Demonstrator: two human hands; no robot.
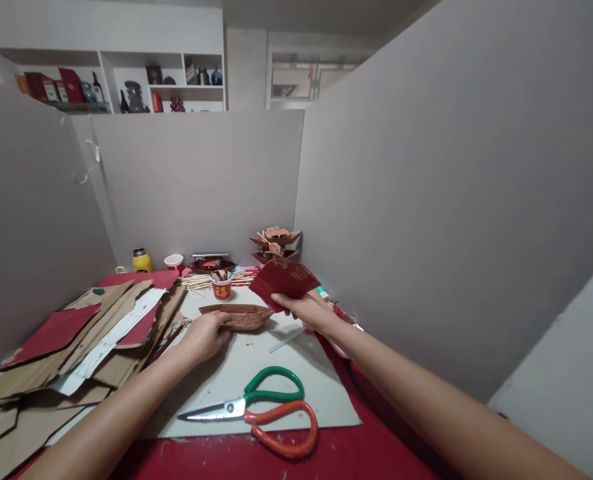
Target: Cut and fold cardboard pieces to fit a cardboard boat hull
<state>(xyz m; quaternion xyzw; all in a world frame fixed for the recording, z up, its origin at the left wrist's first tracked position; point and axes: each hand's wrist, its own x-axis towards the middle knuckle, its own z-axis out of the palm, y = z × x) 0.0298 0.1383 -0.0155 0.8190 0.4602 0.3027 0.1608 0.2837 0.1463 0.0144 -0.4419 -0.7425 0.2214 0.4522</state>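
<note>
- Brown boat-shaped model, centre: it lies on the pale board, long axis running left to right, its inside lined with lengthwise ridges.
- Left hand: fingers curled over the near rim of the model toward its left end, nearly closed; the hand has hold of the model there.
- Right hand: closed on the lower edge of a red card piece, which is raised and tilted above the right end of the model; the thumb lies along the near face, and the other fingers are largely hidden.
- Translucent strip: on the board, below the right hand.
- Scissors: nearest the viewer, blades pointing left and slightly parted, one handle green, the other orange; the orange handle overhangs the board's front edge onto the red table covering.
- Printed paper cup: just behind the model, with slender items inside.
- Thin wooden sticks: spread behind and beside the cup.
- Cardboard pile: at left, brown, red and white sheets overlapping.
- Back row, left to right: yellow bottle, second cup, dark boat-shaped piece, stacked boat shapes.
- Surround: grey partitions, with a white shelf unit beyond.
</note>
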